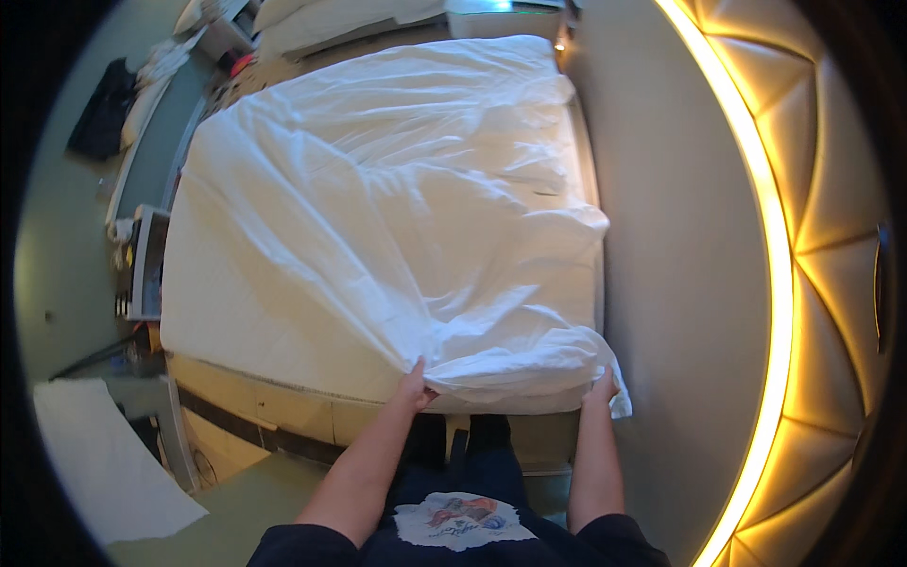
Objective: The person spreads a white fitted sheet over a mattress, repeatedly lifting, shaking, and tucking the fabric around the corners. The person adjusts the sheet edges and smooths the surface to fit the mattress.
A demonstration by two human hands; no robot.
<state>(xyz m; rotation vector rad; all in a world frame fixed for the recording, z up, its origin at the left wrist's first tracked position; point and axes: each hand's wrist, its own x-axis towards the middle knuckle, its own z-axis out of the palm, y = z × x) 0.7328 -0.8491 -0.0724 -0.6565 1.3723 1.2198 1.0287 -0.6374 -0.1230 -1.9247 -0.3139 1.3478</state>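
Observation:
A wrinkled white bed sheet (453, 212) lies over most of a bare mattress (234, 305). My left hand (417, 388) grips the sheet's gathered edge at the mattress's near side, pulling folds into a fan towards it. My right hand (602, 388) holds the same edge near the mattress's near right corner, where a bit of cloth hangs past the side. Between both hands the sheet is bunched. The mattress shows uncovered at the left and along the near left edge.
The wall (659, 248) with a lit strip (779, 283) and padded panels runs along the right. Another bed (354, 21) and a bedside unit (506, 21) are beyond the mattress. White cloth (113, 461) lies at lower left; dark clothing (106, 110) is at upper left.

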